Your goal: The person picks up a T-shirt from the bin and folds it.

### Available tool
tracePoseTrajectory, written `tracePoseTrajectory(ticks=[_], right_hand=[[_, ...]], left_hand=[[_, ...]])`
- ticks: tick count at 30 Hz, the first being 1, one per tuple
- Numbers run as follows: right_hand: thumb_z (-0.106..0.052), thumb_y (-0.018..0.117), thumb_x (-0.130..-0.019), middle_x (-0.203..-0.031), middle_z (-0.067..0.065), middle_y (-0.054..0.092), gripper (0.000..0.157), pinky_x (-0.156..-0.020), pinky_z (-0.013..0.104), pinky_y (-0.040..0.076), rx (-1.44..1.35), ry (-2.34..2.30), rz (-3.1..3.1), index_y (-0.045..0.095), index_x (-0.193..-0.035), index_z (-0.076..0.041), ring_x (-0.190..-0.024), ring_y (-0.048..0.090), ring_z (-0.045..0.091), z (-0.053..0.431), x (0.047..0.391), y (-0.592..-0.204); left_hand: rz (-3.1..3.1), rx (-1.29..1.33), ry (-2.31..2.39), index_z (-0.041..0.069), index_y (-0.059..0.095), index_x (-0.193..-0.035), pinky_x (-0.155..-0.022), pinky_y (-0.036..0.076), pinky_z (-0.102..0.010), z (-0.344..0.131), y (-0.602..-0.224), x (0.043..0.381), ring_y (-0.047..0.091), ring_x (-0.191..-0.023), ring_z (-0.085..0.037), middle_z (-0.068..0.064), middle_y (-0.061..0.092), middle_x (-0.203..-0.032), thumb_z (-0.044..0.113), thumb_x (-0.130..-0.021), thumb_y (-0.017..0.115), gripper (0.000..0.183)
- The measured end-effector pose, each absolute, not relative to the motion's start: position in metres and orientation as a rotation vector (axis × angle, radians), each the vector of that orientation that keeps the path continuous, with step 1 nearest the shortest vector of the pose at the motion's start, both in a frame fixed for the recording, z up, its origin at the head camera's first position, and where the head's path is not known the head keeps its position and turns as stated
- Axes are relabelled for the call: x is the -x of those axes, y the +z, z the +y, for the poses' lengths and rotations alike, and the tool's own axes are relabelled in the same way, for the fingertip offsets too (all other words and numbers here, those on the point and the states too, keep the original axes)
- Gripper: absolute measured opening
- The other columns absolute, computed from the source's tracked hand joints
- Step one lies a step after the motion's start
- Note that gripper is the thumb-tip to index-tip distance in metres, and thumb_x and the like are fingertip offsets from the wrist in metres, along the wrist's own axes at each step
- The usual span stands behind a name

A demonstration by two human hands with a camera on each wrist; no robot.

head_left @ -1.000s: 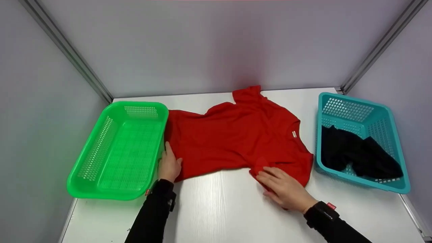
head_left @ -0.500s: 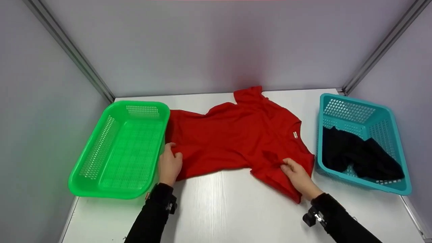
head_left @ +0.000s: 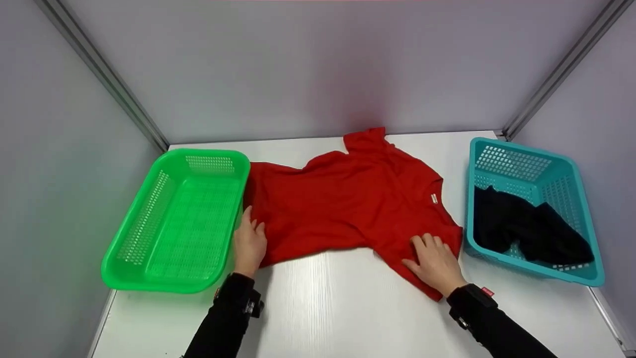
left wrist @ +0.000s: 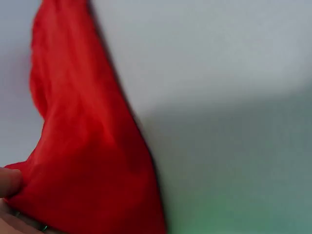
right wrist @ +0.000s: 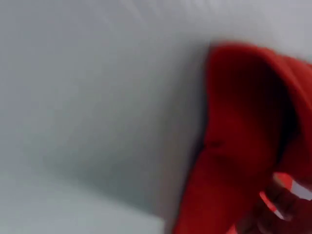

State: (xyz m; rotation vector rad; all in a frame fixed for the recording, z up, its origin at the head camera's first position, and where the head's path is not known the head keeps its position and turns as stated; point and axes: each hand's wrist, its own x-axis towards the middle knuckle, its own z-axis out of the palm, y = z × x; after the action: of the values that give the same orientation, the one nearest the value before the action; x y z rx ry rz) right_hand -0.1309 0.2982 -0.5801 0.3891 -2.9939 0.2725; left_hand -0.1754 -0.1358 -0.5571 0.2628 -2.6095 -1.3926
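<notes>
A red short-sleeved T-shirt (head_left: 323,199) lies spread on the table, its collar with a white label toward the right. My left hand (head_left: 250,246) rests at the hem, close beside the green basket; in the left wrist view, the thumb (left wrist: 9,181) lies on the hem's corner. On the near sleeve, my right hand (head_left: 435,261) touches the cloth with fingers spread and slightly bent. The right wrist view is blurred, with the sleeve opening (right wrist: 243,97) gaping and part of the hand dark at the lower right.
A bright green basket (head_left: 171,283) stands at the left, against the shirt's hem. To the right is a blue basket (head_left: 541,273) holding black cloth (head_left: 526,223). Grey panels (head_left: 318,69) wall the white table (head_left: 308,313) at the back and sides.
My right hand first pulled the near sleeve out toward the front, then turned to lie flatter on it. The left hand's fingers curled and straightened again at the hem.
</notes>
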Motion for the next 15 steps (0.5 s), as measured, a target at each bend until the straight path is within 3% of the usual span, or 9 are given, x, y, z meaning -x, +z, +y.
tracePoseTrajectory(ticks=[5, 9, 11, 15], right_hand=[[-0.005, 0.071, -0.091, -0.089, 0.018, 0.068, 0.015, -0.078, 0.051, 0.057, -0.284, 0.372, -2.928, 0.065, -0.103, 0.001, -0.080, 0.063, 0.035, 0.300, 0.130, -0.576], [-0.003, 0.061, -0.096, -0.087, 0.021, 0.072, 0.017, -0.079, 0.056, 0.059, -0.063, 0.680, -2.794, 0.067, -0.112, 0.003, -0.076, 0.068, 0.038, 0.302, 0.131, -0.563], [-0.004, 0.055, -0.100, -0.082, 0.020, 0.070, 0.021, -0.077, 0.049, 0.060, 0.061, 0.860, -2.687, 0.066, -0.116, 0.002, -0.075, 0.067, 0.035, 0.302, 0.130, -0.550], [-0.012, 0.042, -0.108, -0.099, 0.010, 0.067, 0.029, -0.082, 0.029, 0.048, 0.266, 1.278, -2.453, 0.063, -0.125, -0.002, -0.090, 0.059, 0.022, 0.306, 0.129, -0.511]], left_hand=[[-2.573, -0.279, -1.394, -0.013, 0.062, -0.130, -0.103, 0.051, -0.053, -0.139, -0.552, 0.174, 0.063, -0.120, -0.043, -0.030, 0.066, -0.130, 0.002, -0.103, 0.058, 0.031], [-2.537, -0.303, -1.452, -0.008, 0.066, -0.124, -0.089, 0.054, -0.049, -0.142, -0.545, 0.168, 0.065, -0.100, -0.038, -0.026, 0.070, -0.116, 0.007, -0.105, 0.056, 0.026], [-2.520, -0.326, -1.477, -0.005, 0.067, -0.122, -0.085, 0.052, -0.046, -0.144, -0.542, 0.164, 0.063, -0.096, -0.035, -0.024, 0.071, -0.112, 0.010, -0.105, 0.055, 0.025], [-2.449, -0.341, -1.518, -0.002, 0.066, -0.115, -0.085, 0.049, -0.043, -0.147, -0.538, 0.154, 0.061, -0.095, -0.032, -0.021, 0.070, -0.108, 0.010, -0.103, 0.053, 0.022]])
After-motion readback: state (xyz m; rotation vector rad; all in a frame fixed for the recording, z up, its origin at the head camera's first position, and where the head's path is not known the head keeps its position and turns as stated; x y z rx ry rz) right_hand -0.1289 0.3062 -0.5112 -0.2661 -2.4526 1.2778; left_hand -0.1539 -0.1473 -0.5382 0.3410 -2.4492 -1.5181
